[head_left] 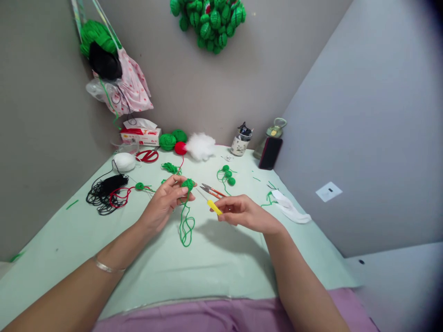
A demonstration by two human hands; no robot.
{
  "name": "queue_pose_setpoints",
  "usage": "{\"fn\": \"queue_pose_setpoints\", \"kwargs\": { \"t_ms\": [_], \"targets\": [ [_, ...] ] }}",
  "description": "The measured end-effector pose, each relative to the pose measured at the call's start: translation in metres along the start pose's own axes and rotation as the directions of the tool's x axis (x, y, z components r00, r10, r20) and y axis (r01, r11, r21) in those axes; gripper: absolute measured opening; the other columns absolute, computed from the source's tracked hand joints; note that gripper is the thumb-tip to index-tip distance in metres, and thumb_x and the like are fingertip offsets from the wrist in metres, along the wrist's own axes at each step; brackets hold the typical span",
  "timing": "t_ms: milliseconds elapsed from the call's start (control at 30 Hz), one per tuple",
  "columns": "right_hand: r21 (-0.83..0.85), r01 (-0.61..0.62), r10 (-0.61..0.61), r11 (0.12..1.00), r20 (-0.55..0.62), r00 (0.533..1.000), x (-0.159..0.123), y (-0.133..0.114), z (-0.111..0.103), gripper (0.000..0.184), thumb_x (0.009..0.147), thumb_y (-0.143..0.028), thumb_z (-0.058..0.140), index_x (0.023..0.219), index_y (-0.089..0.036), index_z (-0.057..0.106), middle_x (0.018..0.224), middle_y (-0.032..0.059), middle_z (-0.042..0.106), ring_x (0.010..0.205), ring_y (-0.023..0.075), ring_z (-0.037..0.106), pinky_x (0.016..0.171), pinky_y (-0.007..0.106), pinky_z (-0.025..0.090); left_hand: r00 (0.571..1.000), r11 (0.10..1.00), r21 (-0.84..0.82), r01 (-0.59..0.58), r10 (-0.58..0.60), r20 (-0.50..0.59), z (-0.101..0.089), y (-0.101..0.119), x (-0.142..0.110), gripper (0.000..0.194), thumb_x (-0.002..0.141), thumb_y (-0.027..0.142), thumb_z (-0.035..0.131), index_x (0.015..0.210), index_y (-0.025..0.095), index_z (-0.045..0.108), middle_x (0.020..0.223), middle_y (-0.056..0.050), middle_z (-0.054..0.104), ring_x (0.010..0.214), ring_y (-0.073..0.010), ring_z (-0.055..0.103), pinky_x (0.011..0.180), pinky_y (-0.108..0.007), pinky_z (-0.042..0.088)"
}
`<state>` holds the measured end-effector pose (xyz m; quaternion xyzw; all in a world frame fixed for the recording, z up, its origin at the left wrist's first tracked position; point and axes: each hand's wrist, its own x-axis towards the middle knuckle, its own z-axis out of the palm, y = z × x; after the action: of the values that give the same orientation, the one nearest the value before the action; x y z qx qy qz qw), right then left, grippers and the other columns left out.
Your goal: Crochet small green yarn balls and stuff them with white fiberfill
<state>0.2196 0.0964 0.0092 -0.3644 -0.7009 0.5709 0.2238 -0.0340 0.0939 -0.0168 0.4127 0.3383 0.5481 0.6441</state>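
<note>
Pinched in my left hand (168, 199) is a small green crocheted piece (188, 184), with a loose tail of green yarn (187, 226) dangling from it. My right hand (242, 211) grips a crochet hook (214, 207) by its yellow handle. The hook's thin metal shaft points toward the crocheted piece, a little apart from it. Just beyond my right hand lie orange-handled thread snips (212, 191), blades toward the left. Part of the snips is hidden by that hand. Several small green crocheted balls (227, 174) rest behind them with yarn tails.
At the left are black yarn (110, 189), a white yarn ball (124, 162), red scissors (148, 156) and a tissue box (145, 137). White stuffing (200, 146) sits beside red and green yarn balls (168, 142). A pen cup (240, 144), phone (270, 153) and bottle (276, 129) stand at the back right.
</note>
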Motion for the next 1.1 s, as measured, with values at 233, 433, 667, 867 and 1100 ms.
{"fn": "queue_pose_setpoints", "kwargs": {
  "t_ms": [233,433,667,867,1100],
  "targets": [
    [0.268,0.029,-0.043,0.963,0.047,0.998,-0.002,-0.002,-0.002,0.025,0.081,-0.023,0.080,0.105,-0.016,0.078,0.074,0.0000,0.069,0.059,0.0078,0.052,0.048,0.019,0.042,1.000,1.000,0.005,0.000,0.000,0.011,0.000,0.000,0.000,0.025,0.081,0.028,0.079,0.098,0.023,0.062,0.099,0.002,0.075,0.076,-0.0130,0.072,0.079,-0.027,0.051],
    [0.422,0.103,-0.134,0.901,0.044,0.990,0.000,-0.002,-0.002,0.016,0.083,-0.026,0.079,0.094,-0.016,0.074,0.074,0.0011,0.070,0.055,0.0084,0.058,0.050,0.021,0.048,0.999,1.000,0.026,0.007,-0.008,0.031,0.000,0.000,0.000,0.026,0.081,0.029,0.080,0.098,0.023,0.061,0.100,0.001,0.075,0.077,-0.0139,0.071,0.082,-0.029,0.050],
    [0.487,0.309,-0.144,0.817,-0.348,0.927,0.010,-0.003,0.013,0.015,0.084,-0.033,0.078,0.088,-0.019,0.074,0.085,0.0026,0.071,0.071,0.0124,0.068,0.066,0.025,0.056,0.997,0.998,0.062,0.016,-0.020,0.070,0.006,0.000,-0.004,0.028,0.078,0.030,0.082,0.097,0.023,0.063,0.100,-0.001,0.074,0.079,-0.0171,0.071,0.079,-0.031,0.049],
    [0.348,0.360,-0.129,0.866,-0.538,0.833,0.017,0.004,0.022,0.021,0.084,-0.043,0.078,0.093,-0.023,0.078,0.084,0.0021,0.071,0.074,0.0151,0.067,0.072,0.031,0.057,0.996,0.997,0.081,0.018,-0.025,0.087,0.009,-0.001,-0.005,0.027,0.078,0.032,0.083,0.095,0.023,0.064,0.094,0.000,0.070,0.081,-0.0186,0.070,0.081,-0.033,0.049],
    [0.334,0.383,-0.148,0.861,-0.556,0.818,0.019,0.006,0.025,0.019,0.086,-0.041,0.077,0.093,-0.024,0.078,0.089,0.0024,0.072,0.077,0.0149,0.067,0.073,0.030,0.058,0.994,0.996,0.083,0.018,-0.027,0.108,0.010,-0.002,-0.006,0.026,0.078,0.032,0.083,0.094,0.023,0.066,0.090,0.001,0.068,0.081,-0.0178,0.069,0.082,-0.033,0.049]
  ]
}}
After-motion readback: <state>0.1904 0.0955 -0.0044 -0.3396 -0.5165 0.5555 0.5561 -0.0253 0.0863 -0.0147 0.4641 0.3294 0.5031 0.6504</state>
